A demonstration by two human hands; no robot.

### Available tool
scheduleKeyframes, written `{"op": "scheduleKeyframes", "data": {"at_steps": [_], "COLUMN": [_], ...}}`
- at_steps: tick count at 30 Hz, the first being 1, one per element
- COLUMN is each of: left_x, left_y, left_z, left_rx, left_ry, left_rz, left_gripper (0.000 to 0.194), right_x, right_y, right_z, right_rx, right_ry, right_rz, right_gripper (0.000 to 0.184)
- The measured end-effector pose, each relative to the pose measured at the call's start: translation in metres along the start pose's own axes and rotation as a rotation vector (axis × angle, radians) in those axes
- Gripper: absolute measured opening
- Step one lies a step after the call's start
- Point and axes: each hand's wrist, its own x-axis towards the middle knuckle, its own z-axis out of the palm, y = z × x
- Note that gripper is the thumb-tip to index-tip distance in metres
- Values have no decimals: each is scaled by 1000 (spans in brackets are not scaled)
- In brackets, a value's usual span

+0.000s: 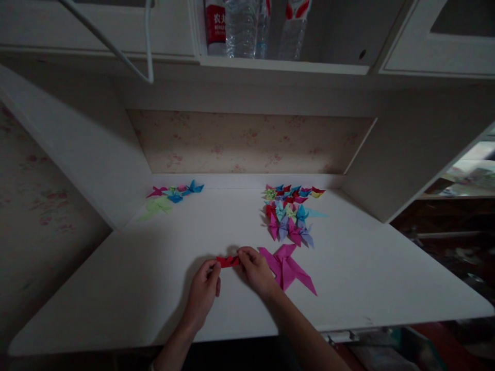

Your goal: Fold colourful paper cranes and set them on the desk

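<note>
A small folded piece of red paper (pixel 228 261) is held between both hands just above the white desk (pixel 154 268). My left hand (pixel 203 291) pinches its left end, fingers closed. Closed on its right end is my right hand (pixel 256 272). A large magenta folded paper figure (pixel 288 267) lies flat on the desk, touching the right side of my right hand.
A cluster of several small coloured origami figures (pixel 291 214) lies behind the magenta one. A smaller group of coloured paper pieces (pixel 174 196) sits at the back left. Water bottles (pixel 242 28) stand on the shelf above. Side panels wall in the desk's back corners.
</note>
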Motion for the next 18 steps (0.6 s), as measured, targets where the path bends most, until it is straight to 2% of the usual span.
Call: {"op": "scheduleKeyframes", "data": {"at_steps": [7, 18], "left_x": [0, 1], "left_y": [0, -4], "left_z": [0, 1], "left_rx": [-1, -26], "left_ry": [-3, -5], "left_rz": [0, -14], "left_gripper": [39, 40], "right_x": [3, 2], "right_y": [7, 7], "right_z": [0, 0], "right_rx": [43, 72], "right_ry": [13, 4], "right_rz": [-20, 22], "right_gripper": [35, 35]}}
